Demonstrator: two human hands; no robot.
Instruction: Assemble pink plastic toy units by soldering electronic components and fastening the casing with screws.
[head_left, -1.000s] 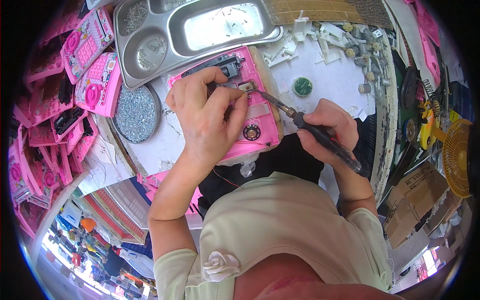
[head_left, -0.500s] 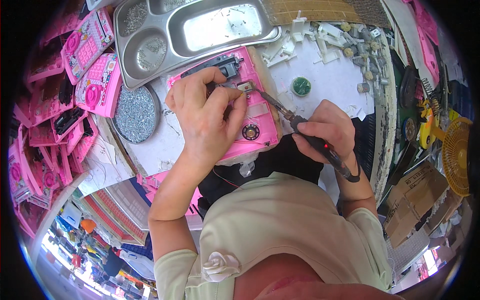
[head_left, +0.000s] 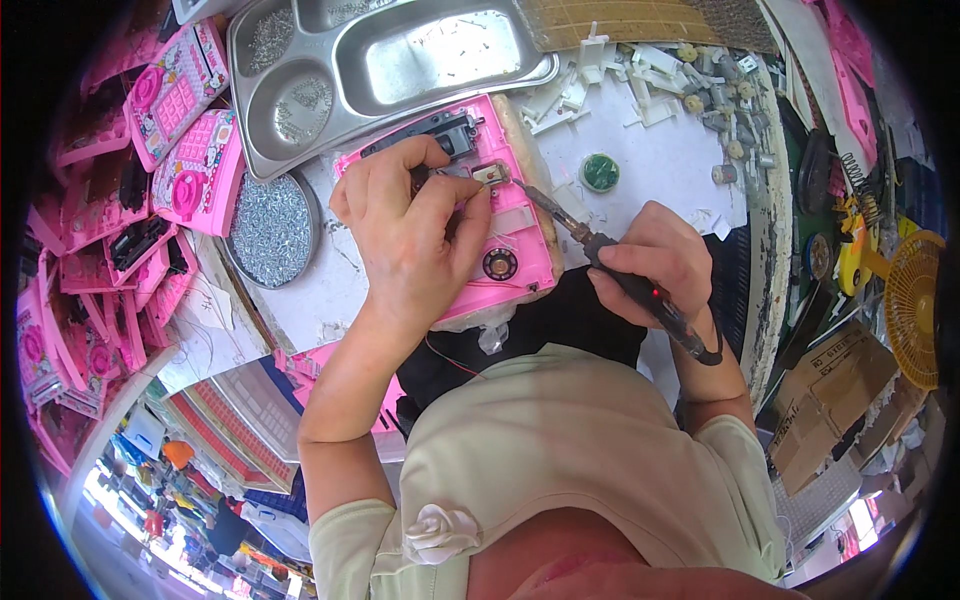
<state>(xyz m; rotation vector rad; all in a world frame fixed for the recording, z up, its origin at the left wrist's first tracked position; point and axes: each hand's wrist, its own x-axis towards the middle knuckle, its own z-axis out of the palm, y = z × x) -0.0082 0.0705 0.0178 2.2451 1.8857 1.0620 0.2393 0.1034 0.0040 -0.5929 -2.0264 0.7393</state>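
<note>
A pink plastic toy housing [head_left: 535, 262] lies open on the table in front of me. Inside it are a dark grey molded part [head_left: 455, 133], a small round speaker [head_left: 500, 264] and a small metal-and-white component [head_left: 490, 174]. My left hand [head_left: 410, 215] rests over the housing, thumb and index finger pinched beside that component. Whatever the pinch holds is too small to make out, and a dark bit shows between the fingers. My right hand [head_left: 660, 265] grips a soldering iron [head_left: 630, 285] with a red light; its tip points at the component, a little apart from it.
A metal compartment tray [head_left: 345, 95] holds small parts at the back. Beside it sit a round dish of screws [head_left: 272, 230] and stacked pink housings [head_left: 190, 160]. A small green-filled tin [head_left: 600, 172], white plastic pieces [head_left: 655, 75] and small motors [head_left: 735, 130] lie right. A yellow fan [head_left: 912, 310] stands far right.
The soldering iron's tip has drawn slightly right, away from the small component. My left hand stays almost where it was.
</note>
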